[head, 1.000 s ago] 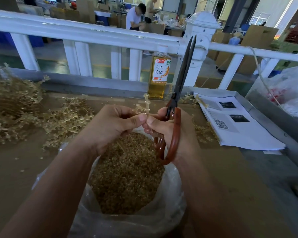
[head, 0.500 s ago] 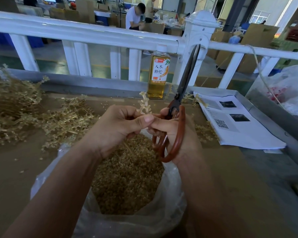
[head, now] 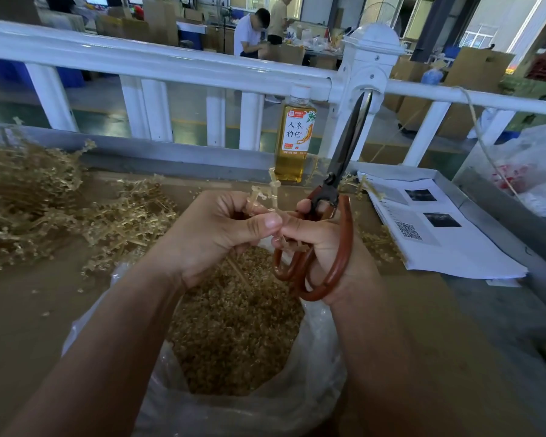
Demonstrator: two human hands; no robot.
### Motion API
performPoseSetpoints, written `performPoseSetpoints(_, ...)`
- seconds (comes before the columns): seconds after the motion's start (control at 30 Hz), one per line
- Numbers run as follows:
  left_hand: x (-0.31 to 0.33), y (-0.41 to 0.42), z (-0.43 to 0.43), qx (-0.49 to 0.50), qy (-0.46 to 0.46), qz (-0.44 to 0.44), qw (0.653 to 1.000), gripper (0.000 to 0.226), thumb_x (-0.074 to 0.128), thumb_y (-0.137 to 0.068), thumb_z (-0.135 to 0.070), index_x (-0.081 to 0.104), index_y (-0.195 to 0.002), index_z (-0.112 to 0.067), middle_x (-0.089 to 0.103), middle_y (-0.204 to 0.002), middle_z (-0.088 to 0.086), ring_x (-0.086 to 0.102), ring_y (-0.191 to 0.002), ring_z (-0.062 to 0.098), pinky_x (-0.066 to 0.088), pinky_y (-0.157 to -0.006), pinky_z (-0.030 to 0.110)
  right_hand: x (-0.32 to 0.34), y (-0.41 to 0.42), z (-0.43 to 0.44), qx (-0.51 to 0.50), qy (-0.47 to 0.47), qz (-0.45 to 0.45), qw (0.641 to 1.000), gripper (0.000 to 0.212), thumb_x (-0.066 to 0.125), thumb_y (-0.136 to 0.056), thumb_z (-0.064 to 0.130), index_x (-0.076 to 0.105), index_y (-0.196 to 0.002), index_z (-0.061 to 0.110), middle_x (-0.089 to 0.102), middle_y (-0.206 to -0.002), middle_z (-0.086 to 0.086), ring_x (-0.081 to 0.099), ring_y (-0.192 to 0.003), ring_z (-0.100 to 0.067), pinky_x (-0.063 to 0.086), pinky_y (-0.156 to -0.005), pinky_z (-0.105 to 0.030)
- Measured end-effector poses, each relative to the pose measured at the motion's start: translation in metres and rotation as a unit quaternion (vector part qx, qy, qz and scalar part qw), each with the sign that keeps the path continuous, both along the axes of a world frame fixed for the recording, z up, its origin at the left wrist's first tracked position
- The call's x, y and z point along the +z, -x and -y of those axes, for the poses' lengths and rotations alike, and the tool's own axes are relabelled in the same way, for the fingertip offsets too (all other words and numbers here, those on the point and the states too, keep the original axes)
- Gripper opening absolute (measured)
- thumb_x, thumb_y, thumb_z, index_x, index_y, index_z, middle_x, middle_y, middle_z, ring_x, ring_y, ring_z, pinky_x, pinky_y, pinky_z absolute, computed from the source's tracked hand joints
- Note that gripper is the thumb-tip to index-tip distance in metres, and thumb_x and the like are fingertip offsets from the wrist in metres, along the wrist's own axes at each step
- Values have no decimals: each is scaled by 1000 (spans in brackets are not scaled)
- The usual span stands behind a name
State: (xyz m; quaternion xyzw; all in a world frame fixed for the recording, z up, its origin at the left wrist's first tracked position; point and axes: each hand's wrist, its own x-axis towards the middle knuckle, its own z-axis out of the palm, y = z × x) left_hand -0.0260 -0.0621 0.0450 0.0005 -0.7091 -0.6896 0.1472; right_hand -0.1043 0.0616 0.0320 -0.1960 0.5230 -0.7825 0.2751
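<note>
Nearest to us the clear bag (head: pixel 312 389) sits open on the brown table (head: pixel 29 310), well filled with cut bits (head: pixel 234 326). Just above its mouth our two hands meet. The left hand (head: pixel 215 234) pinches the pale plastic sprig (head: pixel 274 190) between thumb and curled fingers. The right hand (head: pixel 325 244) has its fingers looped through the red handles of the scissors (head: pixel 330 184), while its fingertips pinch the same sprig from the right. Over the last second the blades have stayed shut and swung a little to the right, and the sprig has been worked slightly higher between our thumbs. We judge that we are repositioning it by hand, not cutting yet. To the left lies the heap of sprigs (head: pixel 29 200), to the right the printed sheets (head: pixel 438 234); farther off stand the bottle (head: pixel 295 137) and the white railing (head: pixel 171 64).
</note>
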Motion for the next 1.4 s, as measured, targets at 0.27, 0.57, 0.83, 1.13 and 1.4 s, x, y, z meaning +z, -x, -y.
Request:
performPoseSetpoints(0.27,2,-1,3,-3,26,-9,1000,12,66,-65,-26,72,-59,-18,67,-59,4,49,-44,2,35,-41,13,1,-4,2,27,25,41,998,32,70,-52,8,52,-78,12,65,-56,-2,65,-51,-15,55,-53,-22)
performPoseSetpoints(0.57,1,-1,3,19,77,-9,997,14,63,-76,-19,69,-64,-15,62,-57,-4,50,-50,4,40,-47,14,-3,-2,2,8,68,46,997,29,62,-68,-9,47,-69,16,65,-53,5,68,-57,-15,56,-55,-27)
performPoseSetpoints(0.83,-2,0,-6,38,59,-1,998,9,67,-66,-31,74,-65,-24,67,-60,-5,54,-52,2,43,-50,13,4,-6,1,-38,80,40,995,38,69,-55,-11,49,-80,11,67,-55,-4,68,-53,-17,53,-49,-22)
performPoseSetpoints(1.13,-3,2,-2,21,-85,14,996,14,59,-66,-11,67,-74,-2,64,-56,-1,54,-48,3,44,-47,13,5,-8,3,-18,94,31,995,31,60,-72,-18,49,-82,8,68,-58,-4,69,-57,-20,56,-53,-28)
performPoseSetpoints(1.4,-8,7,3,58,-75,-15,995,15,58,-71,-8,69,-81,-10,68,-67,2,61,-68,14,50,-63,20,2,-6,4,-45,-4,-31,998,33,74,-65,-6,51,-79,12,69,-63,1,70,-66,-13,55,-60,-24)
